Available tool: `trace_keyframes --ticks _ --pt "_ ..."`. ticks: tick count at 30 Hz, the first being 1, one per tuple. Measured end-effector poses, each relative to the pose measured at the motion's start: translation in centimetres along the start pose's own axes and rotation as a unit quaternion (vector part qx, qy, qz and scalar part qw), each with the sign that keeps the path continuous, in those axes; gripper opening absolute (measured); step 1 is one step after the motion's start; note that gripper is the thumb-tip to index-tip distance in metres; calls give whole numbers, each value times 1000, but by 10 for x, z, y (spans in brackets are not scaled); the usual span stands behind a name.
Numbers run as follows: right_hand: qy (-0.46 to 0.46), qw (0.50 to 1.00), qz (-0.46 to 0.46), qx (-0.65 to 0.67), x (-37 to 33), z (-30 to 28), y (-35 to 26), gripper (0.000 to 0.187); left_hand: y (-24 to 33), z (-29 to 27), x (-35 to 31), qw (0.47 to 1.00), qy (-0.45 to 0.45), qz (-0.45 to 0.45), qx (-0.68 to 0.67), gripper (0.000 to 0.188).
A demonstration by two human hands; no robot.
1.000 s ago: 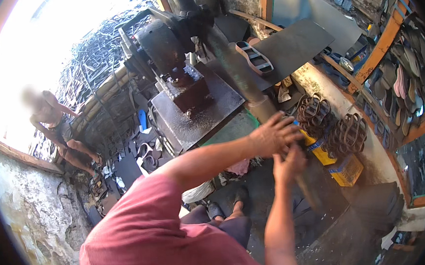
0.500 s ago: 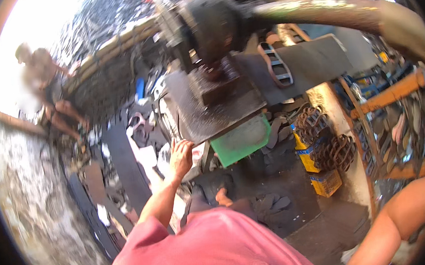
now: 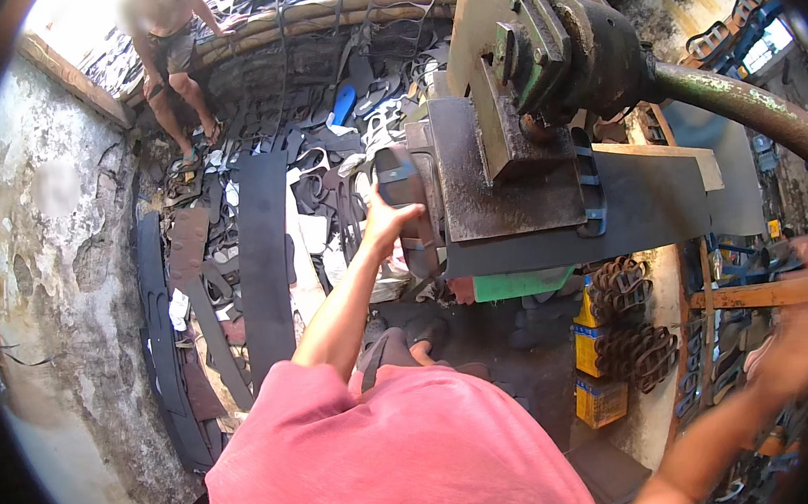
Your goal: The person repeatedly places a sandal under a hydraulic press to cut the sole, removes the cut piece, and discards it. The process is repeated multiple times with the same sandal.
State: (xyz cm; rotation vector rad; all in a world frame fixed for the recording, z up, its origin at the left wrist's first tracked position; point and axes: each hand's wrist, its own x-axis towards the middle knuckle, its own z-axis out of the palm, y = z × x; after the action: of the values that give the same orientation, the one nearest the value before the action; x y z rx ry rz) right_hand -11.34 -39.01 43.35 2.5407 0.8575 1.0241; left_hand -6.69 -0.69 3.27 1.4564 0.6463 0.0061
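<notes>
My left hand is against the left side of a dark, sole-shaped piece with a bluish top part. Its thumb and forefinger are spread in a V, and the other fingers are partly hidden. Right of it, the press's heavy steel plate lies over a long dark rubber sheet. A sole-shaped cutting die with blue crossbars shows along that plate's right edge. At the far right, my right hand is raised beside the dark round rim at the picture's edge, smeared by motion.
The press's thick swing arm reaches toward the right edge. A green block shows below the sheet. Yellow boxes and stacked dies stand at lower right. Dark strips and scraps cover the left floor. Another person sits far left.
The view has swung, so the press appears farther right. My left hand has left the board's near corner and is at the sole-shaped piece. My right hand has come into view.
</notes>
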Motion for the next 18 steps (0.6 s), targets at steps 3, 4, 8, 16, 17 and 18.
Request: trace_keyframes --ticks 3,4,8,16,17,18 --pt "-209 782 238 537 -42 111 -151 80 -22 -40 -35 971 46 230 53 115" --pt "-197 744 246 588 -57 137 -186 92 -13 -35 -52 962 -60 249 92 116" --pt "-178 653 361 641 -77 190 -264 52 19 -13 -129 863 -298 326 245 129" --pt "-291 647 572 412 -171 223 -301 44 -93 51 -163 853 -268 320 313 119" --pt "-246 646 534 488 -193 221 -301 58 -87 43 -167 843 -283 327 320 117" --pt "-198 497 570 624 -205 201 -306 73 -87 32 -167 826 -329 337 309 117"
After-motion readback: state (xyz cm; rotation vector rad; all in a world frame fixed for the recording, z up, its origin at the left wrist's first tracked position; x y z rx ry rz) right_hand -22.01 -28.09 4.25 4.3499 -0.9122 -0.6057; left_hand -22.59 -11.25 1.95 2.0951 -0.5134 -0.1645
